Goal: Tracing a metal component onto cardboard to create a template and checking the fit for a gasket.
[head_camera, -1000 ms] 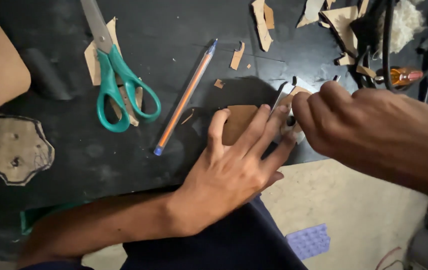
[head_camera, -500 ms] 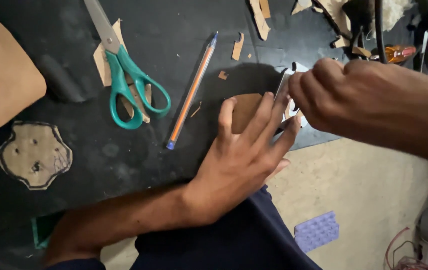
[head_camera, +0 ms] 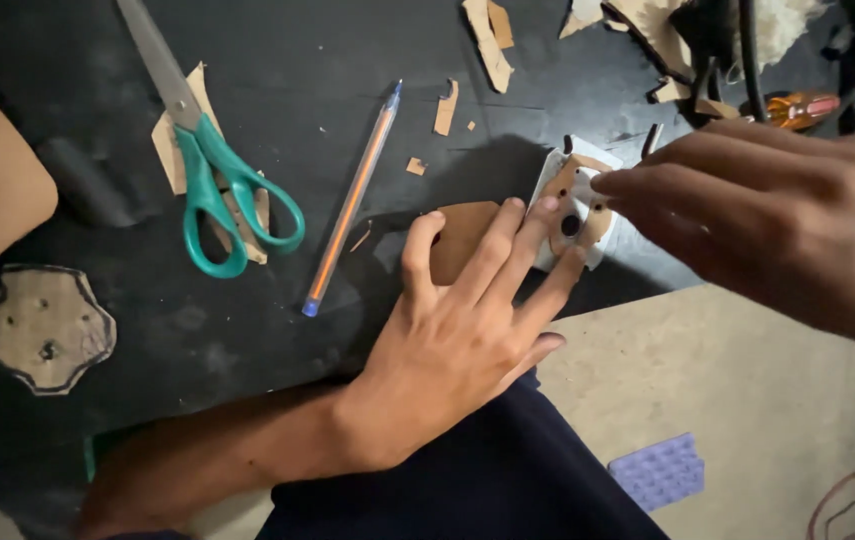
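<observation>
Left hand (head_camera: 467, 330), fingers spread flat, presses the brown cardboard piece (head_camera: 462, 240) onto the table (head_camera: 277, 80), right of the pen (head_camera: 352, 200); right hand (head_camera: 757, 215) fingers pinch its white-backed end (head_camera: 572, 205).

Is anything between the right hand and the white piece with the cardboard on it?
Nothing visible. The right hand has its fingertips right at the white piece, and the left hand presses it from the near side, not between them.

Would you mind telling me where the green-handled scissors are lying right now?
In the head view, the green-handled scissors lie on the black work surface at upper left, atop a cardboard scrap, just left of the orange pen and apart from both hands.
</observation>
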